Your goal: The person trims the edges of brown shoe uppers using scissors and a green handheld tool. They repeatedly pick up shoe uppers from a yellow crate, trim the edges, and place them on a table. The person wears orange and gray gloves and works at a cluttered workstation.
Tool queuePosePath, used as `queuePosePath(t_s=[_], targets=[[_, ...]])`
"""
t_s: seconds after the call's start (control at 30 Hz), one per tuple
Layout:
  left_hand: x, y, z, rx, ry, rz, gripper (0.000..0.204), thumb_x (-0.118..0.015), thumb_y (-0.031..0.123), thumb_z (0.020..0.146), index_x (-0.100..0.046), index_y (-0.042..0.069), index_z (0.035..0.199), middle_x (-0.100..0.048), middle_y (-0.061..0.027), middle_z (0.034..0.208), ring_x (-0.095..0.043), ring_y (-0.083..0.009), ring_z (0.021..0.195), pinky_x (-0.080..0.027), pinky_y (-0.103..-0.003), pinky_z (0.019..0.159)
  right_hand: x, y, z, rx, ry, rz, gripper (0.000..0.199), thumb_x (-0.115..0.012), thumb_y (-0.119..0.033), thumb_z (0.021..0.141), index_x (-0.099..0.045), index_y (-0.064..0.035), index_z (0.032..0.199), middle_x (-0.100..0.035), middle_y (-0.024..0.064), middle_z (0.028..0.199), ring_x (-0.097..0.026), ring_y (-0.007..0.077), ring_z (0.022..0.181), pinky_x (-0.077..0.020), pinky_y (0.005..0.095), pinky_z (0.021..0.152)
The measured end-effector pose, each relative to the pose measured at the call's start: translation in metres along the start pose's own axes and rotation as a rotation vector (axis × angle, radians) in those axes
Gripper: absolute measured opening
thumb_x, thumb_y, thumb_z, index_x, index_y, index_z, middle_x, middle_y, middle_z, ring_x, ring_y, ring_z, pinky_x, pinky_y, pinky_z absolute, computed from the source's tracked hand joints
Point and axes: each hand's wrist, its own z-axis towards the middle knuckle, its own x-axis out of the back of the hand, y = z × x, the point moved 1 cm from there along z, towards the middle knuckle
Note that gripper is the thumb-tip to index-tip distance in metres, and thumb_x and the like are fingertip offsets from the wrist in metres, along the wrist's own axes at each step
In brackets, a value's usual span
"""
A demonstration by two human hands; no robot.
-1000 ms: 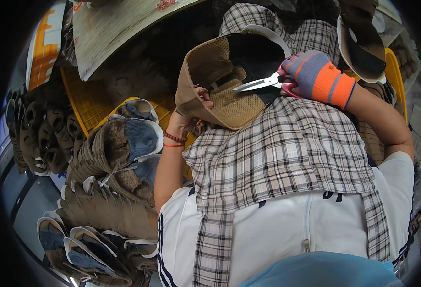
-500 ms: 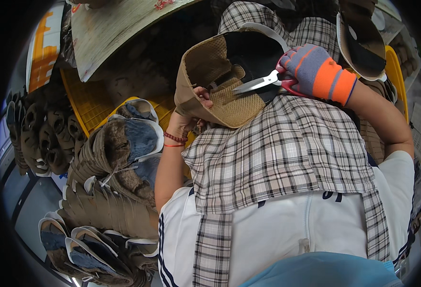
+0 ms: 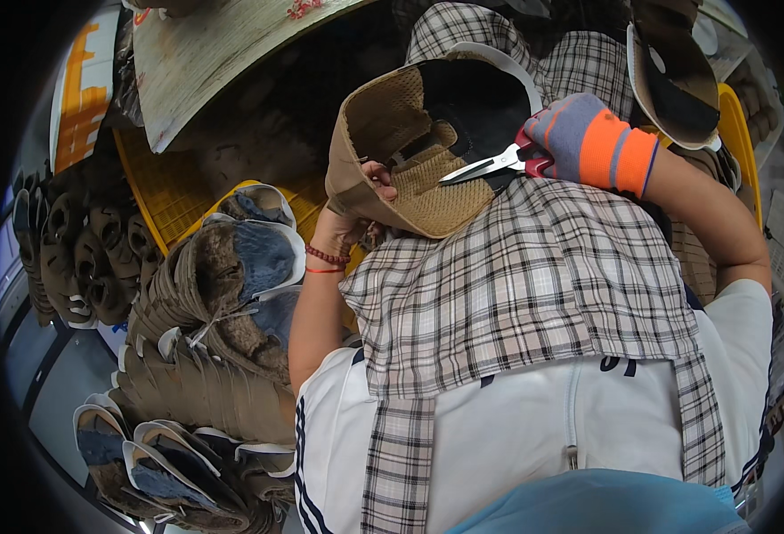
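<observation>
My bare left hand [image 3: 344, 228] is closed on the near left edge of a shoe upper [image 3: 349, 160], with fingertips showing inside it. Tan mesh lines one part of the upper, black material another, and a white rim curves along its far side. Over my lap, my right hand [image 3: 580, 135], in a grey and orange glove, grips red-handled scissors [image 3: 497, 162]. Their silver blades point left into the hollow of the upper, with the tips over the tan mesh. Whether the blades touch the mesh I cannot tell. A plaid apron [image 3: 499, 276] covers my lap beneath.
Stacked brown shoe uppers [image 3: 205, 387] with blue and furry linings stand at my left. Behind them is a yellow plastic crate [image 3: 156, 200]. A worn board [image 3: 205, 62] juts in at the upper left. Another upper [image 3: 677, 84] and a yellow rim [image 3: 737, 133] are at the right.
My right hand has dipped slightly, and the scissor tips have shifted a little right and down. The left hand and the upper have barely moved.
</observation>
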Motion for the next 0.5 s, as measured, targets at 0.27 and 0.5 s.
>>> queuePosePath(t_s=[0.27,0.5], targets=[[0.004,-0.005,0.005,-0.020,-0.005,-0.009,0.026,-0.074,0.007,0.073,-0.053,0.011,0.087,-0.055,0.0021,0.079,-0.059,-0.0107,0.056,-0.044,-0.023,0.032,0.001,-0.005,0.000,0.077,0.134,-0.168,0.033,-0.076,-0.034,0.069,-0.065,-0.0112,0.091,-0.064,0.0035,0.079,-0.064,0.0205,0.074,-0.0506,0.0316,0.069],[0.003,-0.006,0.004,-0.036,0.013,0.002,0.027,-0.075,0.008,0.072,-0.054,0.011,0.087,-0.055,0.0025,0.078,-0.059,-0.0104,0.056,-0.044,-0.023,0.032,-0.011,-0.007,0.000,0.074,0.189,-0.293,0.027,-0.068,-0.034,0.075,-0.064,-0.0111,0.088,-0.060,0.0047,0.071,-0.061,0.0196,0.068,-0.0490,0.0307,0.065]])
